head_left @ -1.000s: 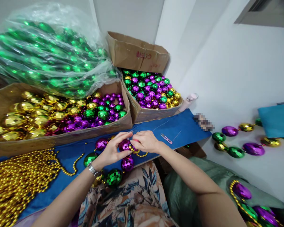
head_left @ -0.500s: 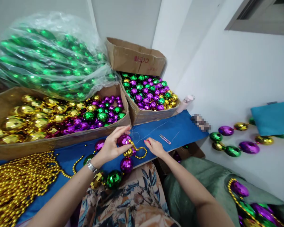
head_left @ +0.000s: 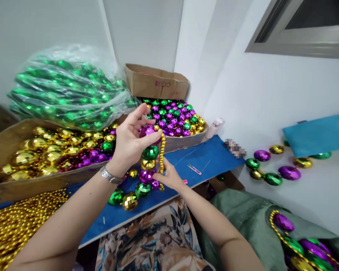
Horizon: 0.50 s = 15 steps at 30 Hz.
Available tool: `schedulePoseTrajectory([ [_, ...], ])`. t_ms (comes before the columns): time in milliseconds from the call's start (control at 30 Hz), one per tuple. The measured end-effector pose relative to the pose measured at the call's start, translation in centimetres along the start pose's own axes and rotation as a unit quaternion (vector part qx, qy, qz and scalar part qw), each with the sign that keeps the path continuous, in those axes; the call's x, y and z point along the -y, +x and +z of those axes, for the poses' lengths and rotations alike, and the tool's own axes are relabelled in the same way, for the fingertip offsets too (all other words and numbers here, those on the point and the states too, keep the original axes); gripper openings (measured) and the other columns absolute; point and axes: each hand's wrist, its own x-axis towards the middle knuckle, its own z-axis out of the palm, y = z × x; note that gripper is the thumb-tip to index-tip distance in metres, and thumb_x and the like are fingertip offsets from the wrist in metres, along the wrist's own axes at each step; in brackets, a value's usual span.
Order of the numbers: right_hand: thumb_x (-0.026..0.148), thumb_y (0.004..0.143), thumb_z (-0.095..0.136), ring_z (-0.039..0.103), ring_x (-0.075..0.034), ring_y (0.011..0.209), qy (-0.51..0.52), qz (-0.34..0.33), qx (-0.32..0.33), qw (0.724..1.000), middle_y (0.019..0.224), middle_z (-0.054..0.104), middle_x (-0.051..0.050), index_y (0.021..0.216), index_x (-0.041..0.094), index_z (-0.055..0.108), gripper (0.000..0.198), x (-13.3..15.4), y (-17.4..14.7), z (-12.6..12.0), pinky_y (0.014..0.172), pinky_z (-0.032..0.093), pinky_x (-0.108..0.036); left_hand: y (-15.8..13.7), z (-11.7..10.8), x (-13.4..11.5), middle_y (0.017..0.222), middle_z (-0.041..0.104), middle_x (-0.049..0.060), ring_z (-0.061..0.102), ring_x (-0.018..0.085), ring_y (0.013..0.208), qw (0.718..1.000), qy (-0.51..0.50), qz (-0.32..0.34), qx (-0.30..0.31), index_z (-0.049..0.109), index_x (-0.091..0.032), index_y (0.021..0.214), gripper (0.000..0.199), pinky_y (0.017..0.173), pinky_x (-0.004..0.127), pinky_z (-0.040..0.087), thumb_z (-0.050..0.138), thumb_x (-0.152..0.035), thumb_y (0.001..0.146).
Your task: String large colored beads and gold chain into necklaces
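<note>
My left hand, with a metal watch on its wrist, is raised over the front of the table. It grips the top of a bead necklace of shiny green, gold and purple balls, its thumb pressed near a small gold bead. From there a thin gold bead strand hangs down. Lower down, my right hand has its thumb and fingers closed about the hanging strand and beads; part of its grip is hidden. The necklace's lower balls rest along the table's front edge.
Cardboard boxes of beads line the back, a plastic bag of green beads on the left one. Gold bead strands lie at left. Pink thread snips, a small pink item and a bottle are on the blue cloth.
My left hand has lifted the top of the necklace, so it now hangs. My right hand let go of the small pink item, left on the table, and moved left to the beads.
</note>
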Motion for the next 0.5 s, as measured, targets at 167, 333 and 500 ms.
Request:
schedulePoseTrajectory([
  [167, 0.048, 0.078, 0.069, 0.059, -0.022, 0.106, 0.0, 0.006, -0.017, 1.0, 0.116, 0.063, -0.004, 0.124, 0.022, 0.051, 0.056, 3.0, 2.3, 2.1, 0.093, 0.046, -0.036, 1.9, 0.9, -1.8, 0.138, 0.05, 0.005, 0.061, 0.025, 0.112, 0.998, 0.014, 0.058, 0.007, 0.05, -0.03, 0.133, 0.074, 0.081, 0.033, 0.059, 0.082, -0.025, 0.066],
  [333, 0.047, 0.075, 0.072, 0.058, -0.02, 0.107, -0.008, -0.04, 0.001, 0.999, 0.117, 0.061, -0.003, 0.134, 0.026, 0.041, 0.07, 6.0, 3.0, -0.5, 0.092, 0.047, -0.034, 4.8, -0.8, -3.2, 0.136, 0.051, 0.004, 0.061, 0.013, 0.105, 0.983, 0.077, 0.161, -0.034, 0.04, -0.018, 0.137, 0.074, 0.087, 0.024, 0.053, 0.077, -0.023, 0.073],
  [500, 0.049, 0.078, 0.07, 0.056, -0.01, 0.069, 0.037, -0.062, -0.069, 0.995, 0.083, 0.059, 0.002, 0.108, 0.02, 0.056, 0.044, 10.0, 3.4, -4.9, 0.061, 0.046, -0.022, 7.8, -3.9, -4.0, 0.129, 0.052, 0.01, 0.05, 0.022, 0.122, 0.973, 0.074, 0.193, -0.104, 0.041, -0.002, 0.132, 0.08, 0.096, 0.029, 0.049, 0.083, -0.015, 0.064],
])
